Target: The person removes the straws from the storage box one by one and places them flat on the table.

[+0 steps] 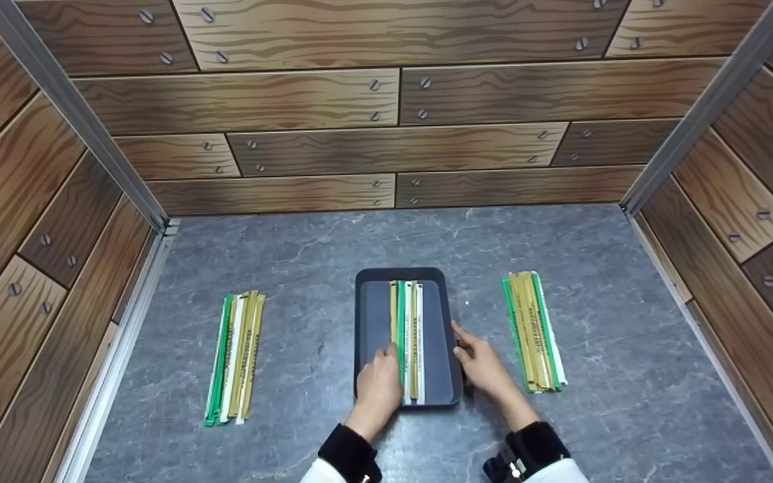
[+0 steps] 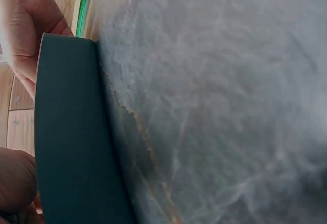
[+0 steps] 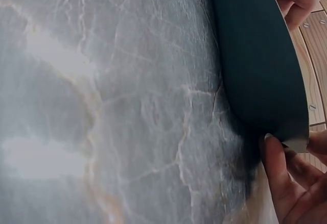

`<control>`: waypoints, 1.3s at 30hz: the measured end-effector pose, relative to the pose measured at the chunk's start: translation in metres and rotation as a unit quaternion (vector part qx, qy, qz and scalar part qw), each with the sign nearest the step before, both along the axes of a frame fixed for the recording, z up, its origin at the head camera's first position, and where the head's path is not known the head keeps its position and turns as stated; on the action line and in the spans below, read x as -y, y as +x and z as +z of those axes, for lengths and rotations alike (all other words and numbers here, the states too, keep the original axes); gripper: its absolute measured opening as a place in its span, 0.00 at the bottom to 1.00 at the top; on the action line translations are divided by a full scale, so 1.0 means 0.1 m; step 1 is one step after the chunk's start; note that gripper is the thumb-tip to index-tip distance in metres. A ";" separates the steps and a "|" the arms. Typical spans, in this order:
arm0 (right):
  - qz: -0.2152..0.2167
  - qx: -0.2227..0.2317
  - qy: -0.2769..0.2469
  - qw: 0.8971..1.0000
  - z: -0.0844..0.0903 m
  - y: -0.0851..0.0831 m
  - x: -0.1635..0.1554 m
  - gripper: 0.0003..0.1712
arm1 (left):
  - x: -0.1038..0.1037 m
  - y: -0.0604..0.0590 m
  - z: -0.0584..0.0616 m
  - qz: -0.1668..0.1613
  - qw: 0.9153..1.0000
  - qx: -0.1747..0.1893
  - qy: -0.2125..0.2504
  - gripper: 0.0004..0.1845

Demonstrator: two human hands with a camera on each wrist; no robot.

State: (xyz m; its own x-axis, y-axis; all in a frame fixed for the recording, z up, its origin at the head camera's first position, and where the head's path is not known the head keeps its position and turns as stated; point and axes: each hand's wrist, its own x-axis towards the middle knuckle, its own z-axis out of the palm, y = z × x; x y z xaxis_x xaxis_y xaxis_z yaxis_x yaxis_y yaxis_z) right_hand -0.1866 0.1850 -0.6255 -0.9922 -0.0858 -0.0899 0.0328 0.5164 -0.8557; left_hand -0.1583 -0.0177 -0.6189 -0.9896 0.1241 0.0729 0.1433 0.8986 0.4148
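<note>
A dark grey tray (image 1: pixel 440 335) lies on the table with a row of long thin stick packets (image 1: pixel 417 335) in gold, green and white inside it. My left hand (image 1: pixel 380 382) reaches over the tray's near left part. Its fingers are curled and seem to pinch the leftmost gold packet, whose lower end they hide. At the tray's right side, my right hand (image 1: pixel 484 365) grips the edge. In the right wrist view, thumb and fingers of the right hand (image 3: pixel 296 183) pinch the tray's corner (image 3: pixel 260 55). The left wrist view shows mostly the tray's outer wall (image 2: pixel 76 132).
One bundle of gold, green and white stick packets (image 1: pixel 235 355) lies left of the tray. Another bundle (image 1: pixel 533 332) lies to the right, close to my right hand. Wood-patterned panels (image 1: pixel 313 100) enclose the grey marbled table (image 1: pixel 299 268) at the back and sides.
</note>
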 end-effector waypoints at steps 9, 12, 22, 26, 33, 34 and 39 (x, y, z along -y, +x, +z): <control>0.008 -0.019 0.004 1.000 -0.03 -0.01 0.00 0.30 | 0.04 -0.02 -0.04 0.016 1.000 0.008 0.024 0.28; 0.006 -0.021 0.006 1.000 -0.04 -0.01 0.00 0.30 | 0.07 -0.02 -0.04 0.015 0.999 0.007 0.037 0.29; -0.001 -0.010 0.007 1.000 -0.02 0.00 0.01 0.30 | 0.18 0.01 0.11 0.024 0.996 0.005 0.088 0.32; 0.002 -0.018 0.005 1.000 -0.04 -0.01 0.01 0.30 | 0.26 0.01 0.20 0.031 0.992 0.006 0.121 0.30; 0.003 -0.016 0.007 1.000 -0.04 0.00 0.01 0.30 | 0.50 0.03 0.35 0.068 0.981 -0.032 0.179 0.28; 0.002 -0.014 0.008 1.000 -0.04 0.00 0.01 0.30 | 0.55 0.03 0.36 0.074 0.980 -0.041 0.181 0.27; 0.001 -0.006 0.011 1.000 -0.02 0.00 0.01 0.30 | 0.85 0.05 0.35 0.119 0.978 -0.031 0.171 0.30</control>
